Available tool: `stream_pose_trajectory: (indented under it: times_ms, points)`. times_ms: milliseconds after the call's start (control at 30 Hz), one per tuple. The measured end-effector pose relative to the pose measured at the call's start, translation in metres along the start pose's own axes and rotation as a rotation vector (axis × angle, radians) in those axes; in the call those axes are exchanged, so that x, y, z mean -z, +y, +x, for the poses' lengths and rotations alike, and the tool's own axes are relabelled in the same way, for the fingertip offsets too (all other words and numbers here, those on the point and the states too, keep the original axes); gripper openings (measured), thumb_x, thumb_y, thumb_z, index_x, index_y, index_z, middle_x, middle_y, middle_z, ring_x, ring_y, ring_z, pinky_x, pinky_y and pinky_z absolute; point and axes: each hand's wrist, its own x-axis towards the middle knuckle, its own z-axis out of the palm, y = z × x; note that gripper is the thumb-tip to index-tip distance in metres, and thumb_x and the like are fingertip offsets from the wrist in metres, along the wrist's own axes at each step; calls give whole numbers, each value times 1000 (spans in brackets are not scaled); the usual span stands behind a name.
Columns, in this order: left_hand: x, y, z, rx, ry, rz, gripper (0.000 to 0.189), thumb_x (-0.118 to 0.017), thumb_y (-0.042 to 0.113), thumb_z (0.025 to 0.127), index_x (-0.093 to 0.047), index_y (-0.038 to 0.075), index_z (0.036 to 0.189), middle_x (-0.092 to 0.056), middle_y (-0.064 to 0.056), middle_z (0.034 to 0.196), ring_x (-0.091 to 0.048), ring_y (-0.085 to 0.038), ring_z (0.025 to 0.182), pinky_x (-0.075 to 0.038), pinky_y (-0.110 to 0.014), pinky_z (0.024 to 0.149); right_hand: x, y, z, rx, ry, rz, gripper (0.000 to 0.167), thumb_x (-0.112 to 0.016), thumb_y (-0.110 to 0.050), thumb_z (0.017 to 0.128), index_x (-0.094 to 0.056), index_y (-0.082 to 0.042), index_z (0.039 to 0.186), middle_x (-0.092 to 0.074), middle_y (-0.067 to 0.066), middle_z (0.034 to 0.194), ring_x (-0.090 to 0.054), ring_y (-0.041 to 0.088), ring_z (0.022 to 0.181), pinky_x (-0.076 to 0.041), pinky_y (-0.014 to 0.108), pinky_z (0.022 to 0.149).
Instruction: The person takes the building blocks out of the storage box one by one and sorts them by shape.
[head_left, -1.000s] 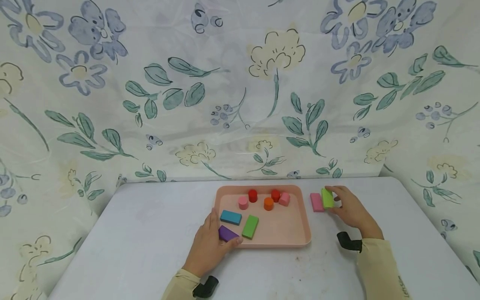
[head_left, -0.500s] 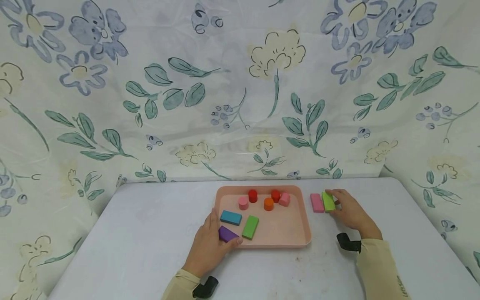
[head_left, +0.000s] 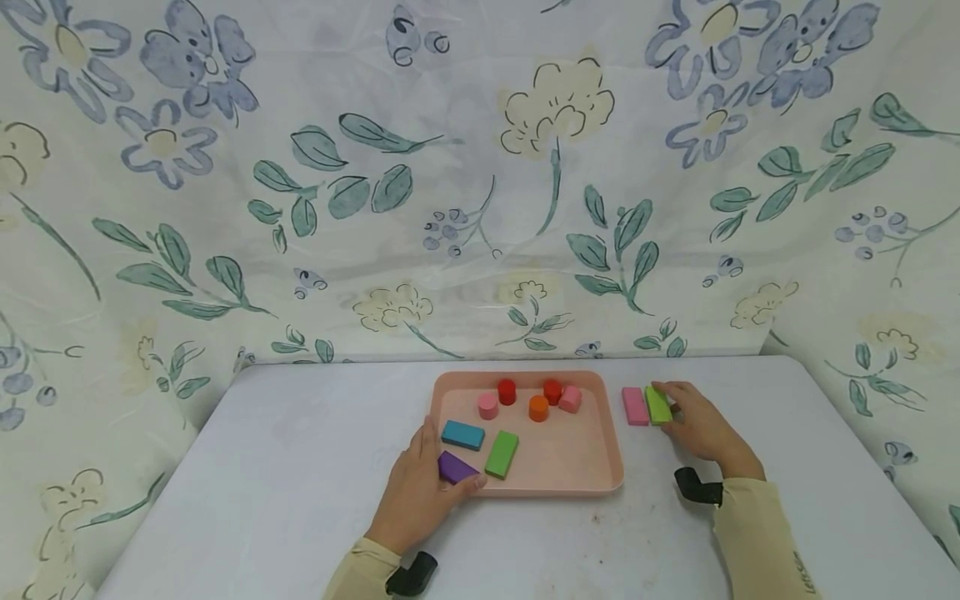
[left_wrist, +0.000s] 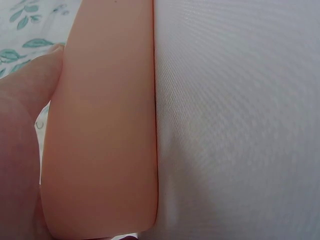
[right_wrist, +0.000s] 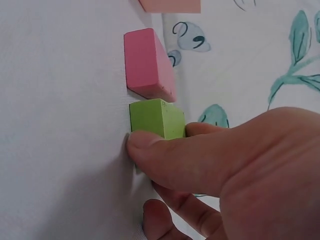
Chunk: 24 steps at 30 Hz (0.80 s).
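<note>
My right hand [head_left: 702,427] pinches a lime-green wooden block [head_left: 658,405] between thumb and fingers. In the right wrist view the lime block [right_wrist: 147,117] sits on the white table just beside a pink block [right_wrist: 142,64], with a narrow gap between them. My left hand [head_left: 423,487] holds the near left corner of a peach tray [head_left: 570,483], fingers along its left side and thumb over the near rim. Close to that thumb, a purple block [head_left: 456,468] is partly hidden in the tray. The left wrist view shows the tray's outer wall [left_wrist: 105,125] and the thumb at its rim.
Inside the tray lie a blue block [head_left: 462,435], a green block [head_left: 502,455], an orange cylinder [head_left: 538,408], red cylinders [head_left: 507,392] and pink pieces [head_left: 488,406]. A floral cloth [head_left: 465,317] hangs behind the white table [head_left: 315,450].
My right hand has moved slightly toward me and lowered the lime block beside the pink one. The left hand and the tray keep their place.
</note>
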Motion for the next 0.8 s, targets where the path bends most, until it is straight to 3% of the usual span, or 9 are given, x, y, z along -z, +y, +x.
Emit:
stream_pose_trajectory:
  times_ms: [400,800]
  points:
    - [1,1,-1,9,-2,-5,118,-71,65,83,-15,-9,156,-29,-29,157,-38,-47,138,-32,-60,113,-1,1,0,18,-16,-16,60,-66,6,88,-42,10,143,-40,37,140,-56,48,112,-46,61,97]
    - [0,0,0,5,-4,-7,118,-69,67,83,-15,-9,156,-28,-29,158,-37,-46,139,-31,-60,113,4,-5,0,-69,-38,-8,74,-71,2,87,-34,4,151,-25,36,152,-51,52,121,-43,64,100]
